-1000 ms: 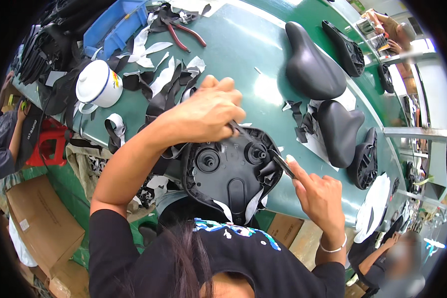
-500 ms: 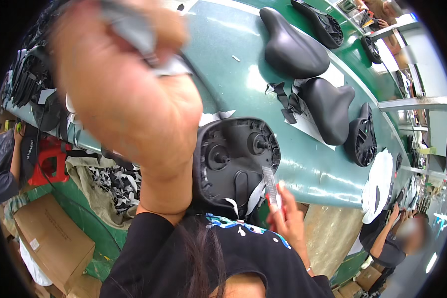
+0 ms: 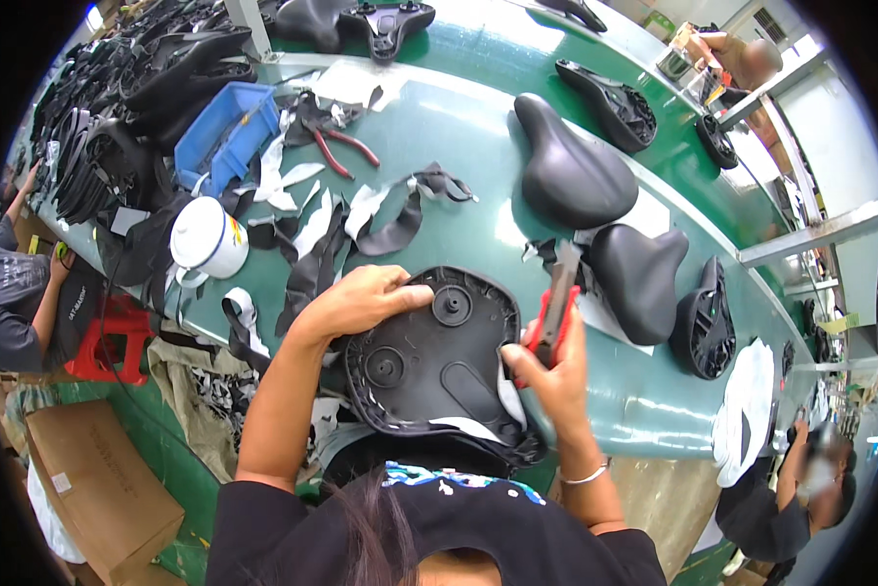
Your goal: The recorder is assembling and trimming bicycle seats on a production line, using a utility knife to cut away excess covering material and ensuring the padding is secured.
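Note:
A black bicycle saddle (image 3: 429, 361) lies underside up at the table's near edge, its ribbed base and two round posts showing. My left hand (image 3: 366, 303) grips the saddle's far left rim, thumb over the edge; some fingers are hidden. In my right hand (image 3: 558, 376), just right of the saddle, is a red utility knife (image 3: 556, 317) with its blade out and pointing away from me. That hand's thumb is by the saddle's right rim. A white strip of trim (image 3: 509, 396) hangs along the rim there.
Black and white offcuts (image 3: 390, 230) lie beyond the saddle, near red-handled pincers (image 3: 336, 151), a blue bin (image 3: 224, 132) and a white enamel mug (image 3: 208, 237). Finished-looking saddles (image 3: 576, 176) stand at the right. Co-workers sit at both sides. A cardboard box (image 3: 102, 488) is on the floor.
My left hand has come down from high in front, where it held a dark strip, onto the saddle's rim. The strip now lies on the table. The saddle has turned; the knife has risen.

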